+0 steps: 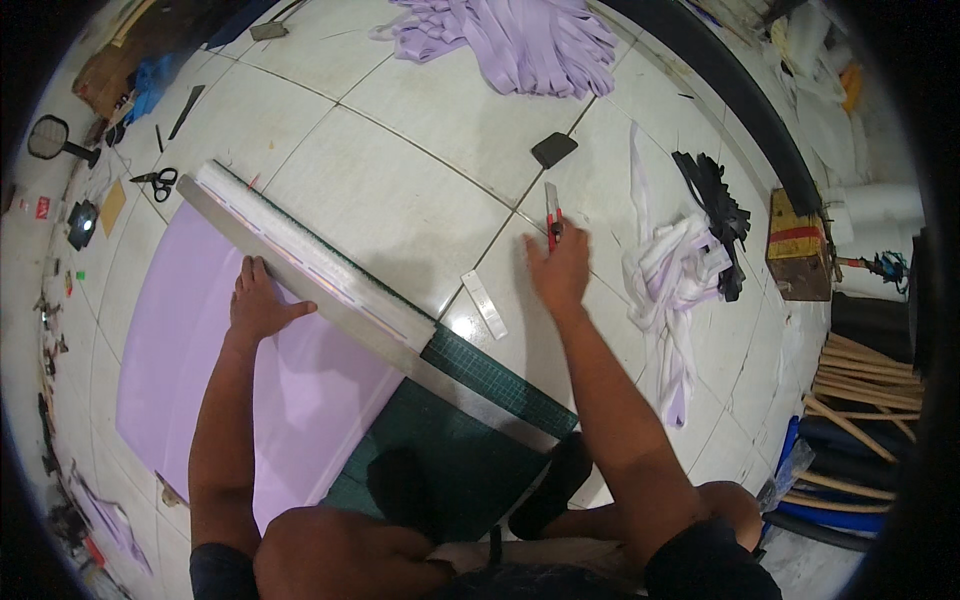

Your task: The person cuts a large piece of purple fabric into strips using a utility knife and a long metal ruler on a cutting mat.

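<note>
My left hand (pixel 263 302) lies flat with its fingers spread, touching the edge of a long grey metal straightedge (pixel 330 310) and the lilac sheet (pixel 190 330) under it. White layered edges of material show along the straightedge's far side, over a green cutting mat (pixel 480 372). To the right, my right hand (pixel 563 268) is closed around the lower end of a red utility knife (pixel 553 218), its blade pointing away from me. The grip is partly hidden by the fingers. A small white flat strip (pixel 484 304) lies on the floor left of that hand.
A black rectangular block (pixel 554 150) lies beyond the knife. Lilac strips (pixel 500 40) are heaped at the far side. White-lilac scraps (pixel 675 270) and black scraps (pixel 715 215) lie right. Black scissors (pixel 157 183) rest far left. A wooden box (pixel 798 245) and rods stand right.
</note>
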`<state>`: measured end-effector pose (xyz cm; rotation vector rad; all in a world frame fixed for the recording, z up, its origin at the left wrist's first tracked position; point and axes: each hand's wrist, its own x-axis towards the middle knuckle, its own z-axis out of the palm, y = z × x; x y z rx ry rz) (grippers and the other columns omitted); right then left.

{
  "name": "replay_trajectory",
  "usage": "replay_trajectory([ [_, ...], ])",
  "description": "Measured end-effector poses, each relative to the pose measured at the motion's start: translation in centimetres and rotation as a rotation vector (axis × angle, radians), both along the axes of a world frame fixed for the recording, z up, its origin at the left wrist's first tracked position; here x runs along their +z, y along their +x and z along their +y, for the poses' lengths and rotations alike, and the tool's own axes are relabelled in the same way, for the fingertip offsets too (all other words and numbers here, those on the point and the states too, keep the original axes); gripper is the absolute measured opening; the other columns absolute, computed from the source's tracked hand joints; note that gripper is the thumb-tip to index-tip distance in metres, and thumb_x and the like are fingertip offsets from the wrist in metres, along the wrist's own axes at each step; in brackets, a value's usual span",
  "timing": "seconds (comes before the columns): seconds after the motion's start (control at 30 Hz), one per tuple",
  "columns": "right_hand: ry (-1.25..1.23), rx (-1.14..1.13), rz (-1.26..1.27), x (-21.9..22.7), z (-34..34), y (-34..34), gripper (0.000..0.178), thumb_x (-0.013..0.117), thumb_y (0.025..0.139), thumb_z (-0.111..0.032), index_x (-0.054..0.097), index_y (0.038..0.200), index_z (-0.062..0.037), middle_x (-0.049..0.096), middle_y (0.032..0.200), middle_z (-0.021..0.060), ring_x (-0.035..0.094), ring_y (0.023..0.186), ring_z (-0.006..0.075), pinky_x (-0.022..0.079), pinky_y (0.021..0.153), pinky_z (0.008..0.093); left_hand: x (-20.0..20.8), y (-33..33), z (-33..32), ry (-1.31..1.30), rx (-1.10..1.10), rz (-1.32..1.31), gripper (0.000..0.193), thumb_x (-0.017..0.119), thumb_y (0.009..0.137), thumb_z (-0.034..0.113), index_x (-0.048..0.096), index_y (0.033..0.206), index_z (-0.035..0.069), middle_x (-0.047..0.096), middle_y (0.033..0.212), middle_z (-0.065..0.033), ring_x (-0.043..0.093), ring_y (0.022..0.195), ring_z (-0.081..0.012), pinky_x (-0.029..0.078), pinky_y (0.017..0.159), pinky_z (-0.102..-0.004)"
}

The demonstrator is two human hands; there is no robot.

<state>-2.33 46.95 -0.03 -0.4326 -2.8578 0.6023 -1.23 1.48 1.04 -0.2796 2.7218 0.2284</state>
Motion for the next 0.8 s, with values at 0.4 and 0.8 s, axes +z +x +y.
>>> replay_trajectory([
  [0.4,-0.886,0.008,-0.162,-1.7,6.9,-4.3,0.042,0.065,0.098,-0.031,0.049,0.130,-0.0092,0.060,0.081,0.0056,0.059,0.063,0.0163,0.048,0.052,0.0325,2.2,-1.6,0.5,-0.113,-0.010,-0.159,0.141,0.092,0.054,0.063,0.021,0.152,-0.012,0.025,0.160,-0.0324,0.029,0.149,-0.0421,0.029,0.118,-0.0573],
  [0.8,-0.874,-0.224,-0.123,-1.8,12.0,-11.0,0.048,0.044,0.105,-0.052,0.062,0.115,-0.0082,0.053,0.068,0.0018,0.048,0.050,0.0120,0.040,0.045,0.0330,2.1,-2.3,0.8,-0.155,-0.027,-0.207,0.142,0.091,0.052,0.062,0.021,0.151,-0.013,0.023,0.161,-0.0326,0.029,0.150,-0.0409,0.023,0.121,-0.0572],
])
